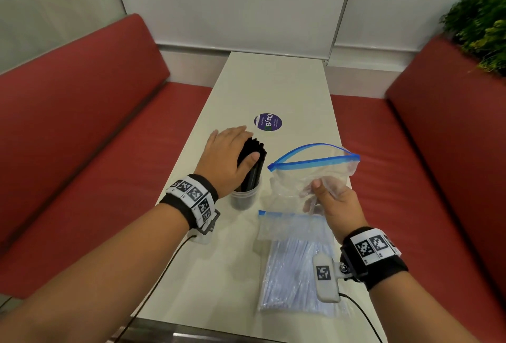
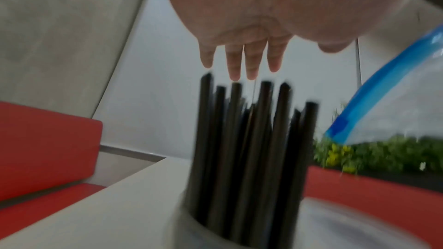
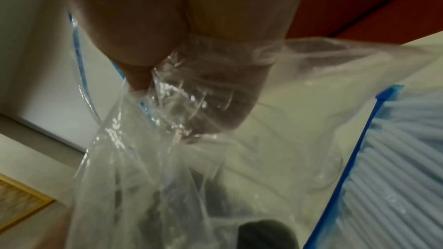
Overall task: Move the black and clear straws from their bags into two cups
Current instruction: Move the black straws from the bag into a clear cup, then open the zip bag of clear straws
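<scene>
A bundle of black straws (image 1: 253,162) stands upright in a clear cup (image 1: 245,199) at the table's left side. My left hand (image 1: 232,151) lies over the straw tops, thumb against the bundle; in the left wrist view its fingers (image 2: 249,63) are straight just above the straws (image 2: 251,139). My right hand (image 1: 332,200) grips the crumpled bottom of an empty zip bag (image 1: 309,175), which hangs in the air with its blue-edged mouth gaping. A second zip bag full of clear straws (image 1: 293,268) lies flat near the front edge, also seen in the right wrist view as the clear straws (image 3: 395,158).
The narrow white table (image 1: 273,82) carries a round purple sticker (image 1: 267,122) beyond the cup. Red benches (image 1: 82,123) flank both sides. A green plant (image 1: 482,22) sits at the far right. Cables run from both wrists toward the front edge.
</scene>
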A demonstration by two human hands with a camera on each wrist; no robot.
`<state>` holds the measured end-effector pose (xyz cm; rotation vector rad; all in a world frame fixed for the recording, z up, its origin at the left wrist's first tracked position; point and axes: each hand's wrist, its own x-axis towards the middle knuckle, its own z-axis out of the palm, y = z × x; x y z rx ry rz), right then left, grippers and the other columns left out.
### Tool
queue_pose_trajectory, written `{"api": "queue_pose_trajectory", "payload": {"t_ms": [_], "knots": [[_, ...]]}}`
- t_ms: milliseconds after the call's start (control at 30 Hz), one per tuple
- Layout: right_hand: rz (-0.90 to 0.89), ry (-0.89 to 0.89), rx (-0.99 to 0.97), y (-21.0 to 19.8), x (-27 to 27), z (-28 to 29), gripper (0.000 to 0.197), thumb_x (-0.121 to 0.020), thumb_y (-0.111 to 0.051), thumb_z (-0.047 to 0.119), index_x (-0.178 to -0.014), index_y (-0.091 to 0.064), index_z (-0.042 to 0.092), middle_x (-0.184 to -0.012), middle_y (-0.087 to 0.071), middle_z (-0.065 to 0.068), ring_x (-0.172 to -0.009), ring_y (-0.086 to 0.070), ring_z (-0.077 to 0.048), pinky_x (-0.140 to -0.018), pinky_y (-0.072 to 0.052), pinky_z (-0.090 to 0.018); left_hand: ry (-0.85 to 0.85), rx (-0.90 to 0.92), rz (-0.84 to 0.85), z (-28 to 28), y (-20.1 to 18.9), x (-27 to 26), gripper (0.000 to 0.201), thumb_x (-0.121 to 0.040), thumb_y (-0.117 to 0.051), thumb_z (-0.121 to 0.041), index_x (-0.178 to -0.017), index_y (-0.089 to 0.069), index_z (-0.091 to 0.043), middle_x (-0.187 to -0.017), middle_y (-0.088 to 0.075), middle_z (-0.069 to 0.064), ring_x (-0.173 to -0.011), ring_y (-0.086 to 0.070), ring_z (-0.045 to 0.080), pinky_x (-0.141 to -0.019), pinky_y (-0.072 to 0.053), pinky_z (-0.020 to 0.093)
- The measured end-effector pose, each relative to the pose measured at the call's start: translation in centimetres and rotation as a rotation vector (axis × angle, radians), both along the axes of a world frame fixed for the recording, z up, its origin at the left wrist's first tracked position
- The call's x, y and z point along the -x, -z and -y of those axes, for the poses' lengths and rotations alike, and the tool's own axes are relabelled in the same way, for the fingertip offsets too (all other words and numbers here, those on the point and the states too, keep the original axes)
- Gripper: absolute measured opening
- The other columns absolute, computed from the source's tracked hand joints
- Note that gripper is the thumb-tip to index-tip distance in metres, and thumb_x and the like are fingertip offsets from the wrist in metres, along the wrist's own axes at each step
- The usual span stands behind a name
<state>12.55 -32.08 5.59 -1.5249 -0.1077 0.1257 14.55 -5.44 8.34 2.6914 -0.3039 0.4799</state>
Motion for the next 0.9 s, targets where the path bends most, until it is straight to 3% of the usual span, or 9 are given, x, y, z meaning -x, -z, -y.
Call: {"api": "queue_pose_trajectory", "payload": {"t_ms": [67, 133, 233, 367, 467, 567, 767, 833, 900], "knots": [[0.006, -0.03, -0.044, -0.4, 0.3, -1.1, 0.028, -0.089, -0.062, 0.036, -0.084, -0.062, 0.008, -0.078, -0.075, -0.004, -0.054, -0.064, -0.022, -0.061, -0.053, -0.037, 0.066, 0.245, 0.025, 0.6, -1.5, 2.1, 0.073, -0.093, -0.034, -0.072, -0.14, -0.049, -0.018, -0.14, -0.055, 0.0, -0.124, -0.053, 0.018, -0.107, -0.041, 0.036], [0.01, -0.069, -0.089, -0.8, 0.7, -2.7, 0.028, -0.092, -0.065, 0.034, -0.088, -0.06, 0.007, -0.08, -0.076, -0.005, -0.056, -0.066, -0.024, -0.063, -0.056, -0.039, 0.148, 0.463, -0.14, 1.4, -2.7, 4.6, 0.085, -0.08, -0.056, -0.075, -0.149, -0.034, -0.03, -0.143, -0.048, -0.013, -0.119, -0.053, 0.006, -0.099, -0.044, 0.021], [-0.011, -0.266, -0.106, -0.9, 1.6, -5.5, 0.043, -0.088, -0.073, 0.048, -0.1, -0.063, 0.007, -0.093, -0.075, -0.009, -0.076, -0.072, -0.027, -0.074, -0.061, -0.041, 0.213, 0.559, -0.386, 1.3, -2.2, 7.7, 0.099, -0.072, -0.084, -0.05, -0.147, -0.019, -0.051, -0.136, -0.048, -0.029, -0.103, -0.058, -0.009, -0.087, -0.043, 0.005], [-0.086, -0.521, 0.055, 0.3, 2.6, -7.3, 0.043, -0.081, -0.078, 0.053, -0.111, -0.065, 0.025, -0.1, -0.08, 0.003, -0.089, -0.075, -0.024, -0.08, -0.057, -0.038, -0.022, 0.495, -0.402, -2.4, 1.6, 9.8, 0.062, -0.085, -0.077, -0.038, -0.135, -0.041, -0.046, -0.104, -0.067, -0.016, -0.094, -0.066, 0.001, -0.085, -0.052, 0.023], [-0.146, -0.343, 0.269, 2.9, 1.7, -5.8, 0.033, -0.089, -0.073, 0.041, -0.106, -0.063, 0.015, -0.099, -0.08, -0.002, -0.09, -0.075, -0.029, -0.076, -0.055, -0.034, -0.275, 0.422, -0.63, -6.3, 5.8, 10.7, 0.06, -0.086, -0.076, -0.037, -0.135, -0.043, -0.035, -0.099, -0.064, -0.009, -0.088, -0.064, 0.01, -0.083, -0.049, 0.032], [-0.142, -0.085, 0.72, 6.5, 0.3, -2.4, 0.029, -0.089, -0.076, 0.034, -0.101, -0.065, 0.01, -0.098, -0.073, -0.006, -0.094, -0.069, -0.03, -0.08, -0.051, -0.033, -0.434, 0.256, -0.814, -8.2, 9.5, 11.2, 0.079, -0.083, -0.076, -0.047, -0.146, -0.034, -0.022, -0.117, -0.065, 0.006, -0.101, -0.065, 0.025, -0.084, -0.05, 0.033], [-0.508, 0.039, 1.306, 10.4, -0.4, 3.5, 0.102, -0.071, -0.08, 0.066, -0.141, -0.039, 0.004, -0.14, -0.049, -0.022, -0.13, -0.052, -0.039, -0.105, -0.045, -0.044, -0.598, 0.185, -0.842, -7.4, 11.3, 10.8, 0.107, -0.076, -0.078, -0.056, -0.154, -0.019, -0.012, -0.144, -0.048, 0.014, -0.125, -0.055, 0.032, -0.1, -0.05, 0.043], [-0.549, 0.061, 1.189, 10.7, -0.7, 4.0, 0.107, -0.067, -0.086, 0.061, -0.139, -0.036, 0.0, -0.132, -0.054, -0.022, -0.12, -0.058, -0.038, -0.095, -0.05, -0.043, -0.65, 0.218, -0.749, -6.8, 10.1, 10.4, 0.12, -0.069, -0.081, -0.062, -0.157, -0.013, -0.016, -0.153, -0.038, 0.015, -0.137, -0.044, 0.036, -0.107, -0.045, 0.049], [-0.566, 0.052, 1.033, 10.6, -1.1, 4.1, 0.099, -0.068, -0.093, 0.044, -0.134, -0.039, -0.005, -0.113, -0.061, -0.019, -0.096, -0.062, -0.034, -0.071, -0.051, -0.037, -0.672, 0.234, -0.628, -6.1, 8.3, 9.9, 0.119, -0.067, -0.081, -0.064, -0.157, -0.017, -0.018, -0.157, -0.033, 0.013, -0.142, -0.037, 0.037, -0.111, -0.04, 0.052]]}}
